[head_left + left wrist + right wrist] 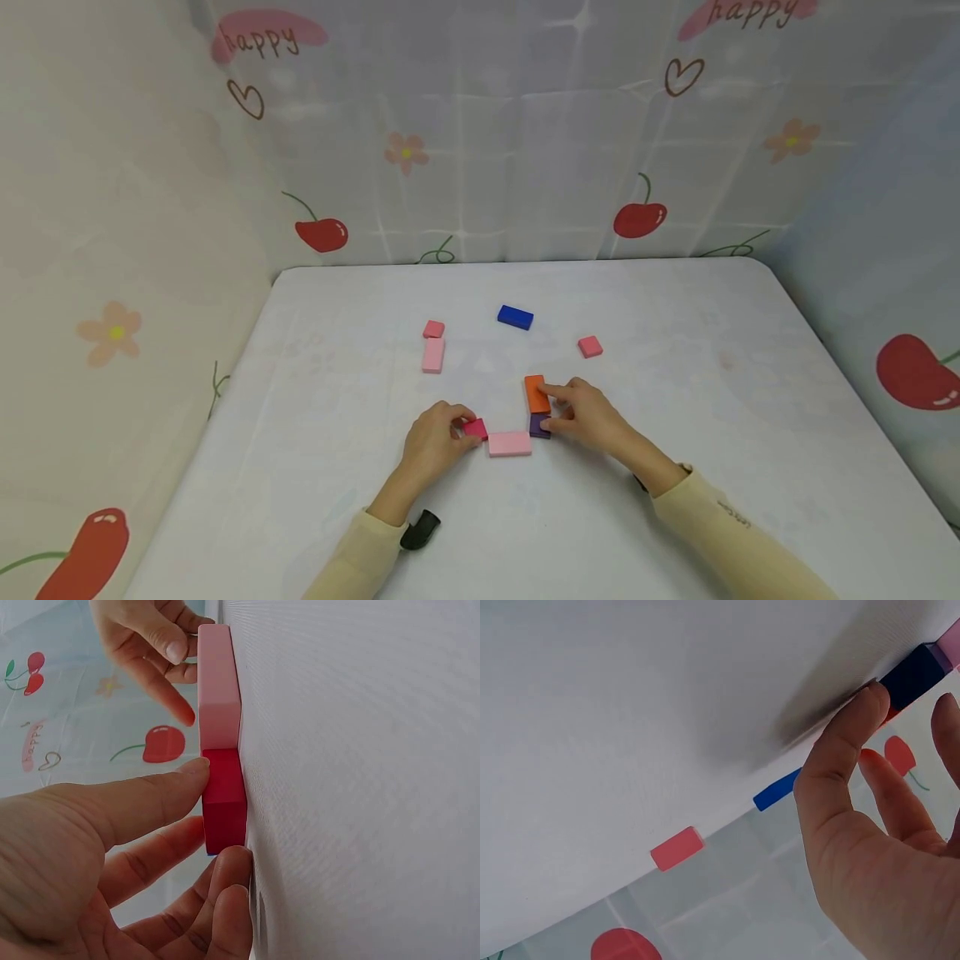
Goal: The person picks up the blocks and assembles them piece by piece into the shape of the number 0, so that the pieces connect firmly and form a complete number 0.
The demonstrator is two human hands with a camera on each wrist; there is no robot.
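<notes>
The left hand (pixel 433 439) pinches a small red block (pixel 477 429) between its thumb and a finger. The red block lies in the middle part of the white desk (pixel 675 333), touching the left end of a long pink block (pixel 510 445). A small purple block (pixel 539 427) touches the other end of the long pink block. An orange block (pixel 535 393) touches the purple block on the side toward the desk's far edge. The right hand (pixel 592 418) is loose, with one finger on the orange block and its thumb on the purple block.

Nearer the far edge is a blue block (pixel 515 317). Toward the left edge, a light pink block (pixel 432 357) lies next to a little coral block (pixel 433 329). Toward the right edge, a second coral block (pixel 590 347) sits alone. Behind the desk hangs a cloth (pixel 517 192) with cherries, flowers and hearts.
</notes>
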